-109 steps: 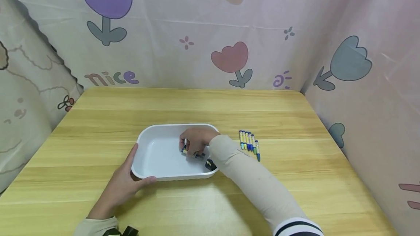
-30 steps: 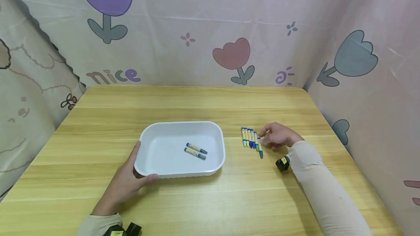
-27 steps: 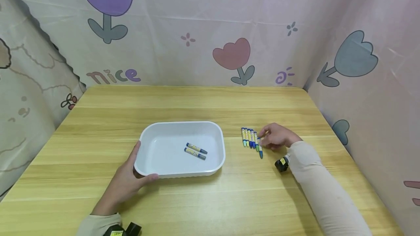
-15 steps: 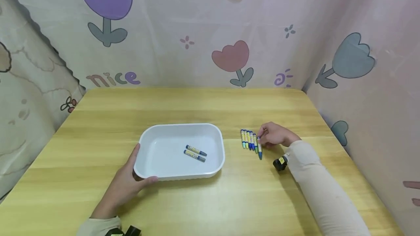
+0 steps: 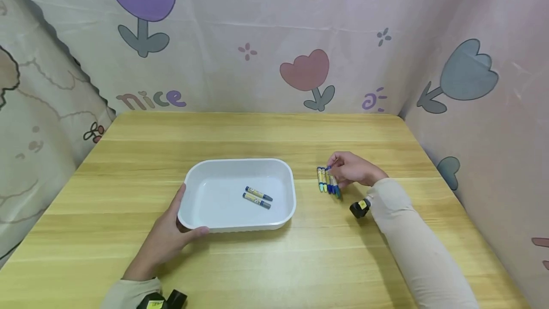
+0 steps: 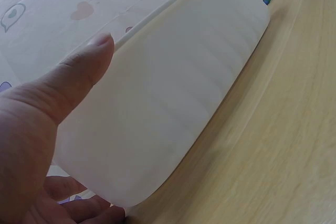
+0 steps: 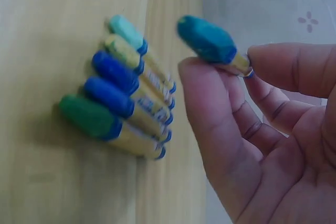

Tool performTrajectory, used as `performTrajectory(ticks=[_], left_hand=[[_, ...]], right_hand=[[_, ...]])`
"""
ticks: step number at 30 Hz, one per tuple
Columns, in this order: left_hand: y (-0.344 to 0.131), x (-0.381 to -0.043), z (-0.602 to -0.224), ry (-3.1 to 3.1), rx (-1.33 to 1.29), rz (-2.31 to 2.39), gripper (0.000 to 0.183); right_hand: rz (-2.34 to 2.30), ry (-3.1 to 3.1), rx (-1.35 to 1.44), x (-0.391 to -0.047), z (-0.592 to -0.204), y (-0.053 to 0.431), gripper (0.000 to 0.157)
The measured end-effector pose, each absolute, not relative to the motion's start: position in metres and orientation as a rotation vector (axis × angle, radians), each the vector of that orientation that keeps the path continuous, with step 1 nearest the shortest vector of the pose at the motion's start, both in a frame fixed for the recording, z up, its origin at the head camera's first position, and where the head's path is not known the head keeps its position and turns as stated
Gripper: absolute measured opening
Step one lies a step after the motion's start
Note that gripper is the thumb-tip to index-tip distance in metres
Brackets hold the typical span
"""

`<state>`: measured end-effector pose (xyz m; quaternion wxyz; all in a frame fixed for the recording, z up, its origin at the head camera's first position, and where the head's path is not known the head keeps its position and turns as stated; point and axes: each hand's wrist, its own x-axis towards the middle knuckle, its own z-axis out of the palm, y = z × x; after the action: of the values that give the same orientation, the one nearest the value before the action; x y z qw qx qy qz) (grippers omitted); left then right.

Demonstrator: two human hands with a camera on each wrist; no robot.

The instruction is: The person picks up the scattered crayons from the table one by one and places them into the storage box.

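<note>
Trouble most likely starts at a fingertip pinch beside the white tray point(image 5: 216, 206)

Our right hand point(image 5: 353, 168), out to the right of the white tray, pinches one teal crayon point(image 7: 207, 40) between thumb and finger. Our left hand point(image 5: 165, 237) spreads wide round the near left corner of the white tray and grips it, thumb along the near wall.

We judge the pinch to be the weak point: it sits close behind the coloured tip, so an off-centre hold on something so slim could let the crayon swivel or drop. Just under that hand, to the right of the white tray, a row of five crayons point(image 7: 126, 80) lies side by side; a low knuckle could scatter it, and one nudge may set several rolling.

Inside the white tray, towards its right end, two greyish-tipped crayons point(image 5: 257, 201) lie nearly parallel. If our left hand jerks or tips its corner, they could slide together. Around the white tray, the wooden table point(image 5: 266, 271) looks smooth, so we expect it to stop little that rolls.
</note>
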<state>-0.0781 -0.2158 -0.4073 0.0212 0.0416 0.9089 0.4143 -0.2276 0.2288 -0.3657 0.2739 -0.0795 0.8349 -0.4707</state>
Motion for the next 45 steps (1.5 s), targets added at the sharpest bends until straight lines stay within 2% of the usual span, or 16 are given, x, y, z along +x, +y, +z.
performTrajectory(ticks=[8, 25, 45], left_hand=[[-0.216, -0.08, -0.408, 2.814, 0.123, 1.297, 0.119], [-0.218, -0.078, -0.411, 2.826, 0.125, 1.3, 0.12], [-0.216, -0.078, -0.409, 2.834, 0.128, 1.294, 0.119]], right_hand=[[-1.263, 2.239, -0.281, -0.228, -0.357, 0.213, 0.019], [-1.28, 2.192, -0.375, -0.233, -0.349, 0.169, 0.029], [-1.142, 2.23, -0.483, -0.237, -0.332, 0.109, 0.03]])
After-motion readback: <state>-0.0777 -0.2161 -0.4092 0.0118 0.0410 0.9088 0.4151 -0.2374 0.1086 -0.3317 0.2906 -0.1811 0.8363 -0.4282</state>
